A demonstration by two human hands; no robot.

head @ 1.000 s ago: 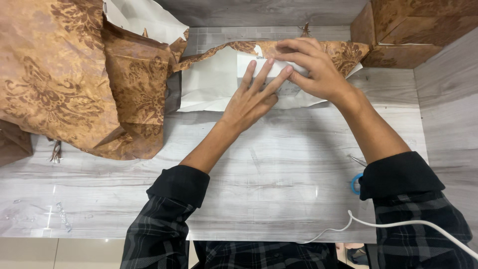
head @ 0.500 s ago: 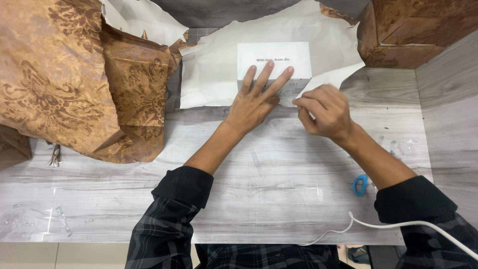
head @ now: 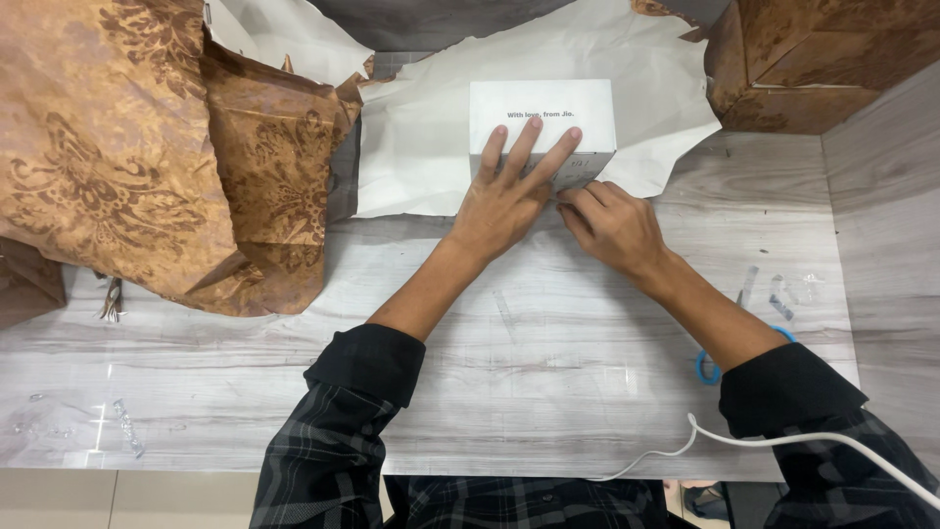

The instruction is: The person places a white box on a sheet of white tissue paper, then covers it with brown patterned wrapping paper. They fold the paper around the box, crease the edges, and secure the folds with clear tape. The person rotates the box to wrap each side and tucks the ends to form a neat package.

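Lying across the table (head: pixel 548 392), from nine to eleven o'clock: heap of brown patterned wrapping paper (head: pixel 127 147), crumpled, overlapping the far left edge

Spreading at twelve o'clock, white side up: loose sheet of wrapping paper (head: pixel 421 147), near edge running along the tabletop, far edge curling up toward the wall

Sitting on that sheet, at twelve o'clock from the wearer: white box (head: pixel 543 113), upright, lid face up, near side facing the hands

Pressing on the box: left hand (head: pixel 504 201), fingers spread wide and flat, tips reaching onto the lid, palm against the near side; gripping nothing, just pinning

Working just beside it, at one o'clock: right hand (head: pixel 612 225), fingers drawn together, tips touching the sheet's near edge at the box's lower right corner; whether pinching the paper or only touching, cannot tell

Peeking out at four o'clock beside the right sleeve: blue-handled scissors (head: pixel 707 367), mostly hidden

Trailing at five o'clock: white cable (head: pixel 783 441)

Handling advice, as judgement: keeping the left palm firm so the box is not sliding; drawing the near edge up taut and square before creasing
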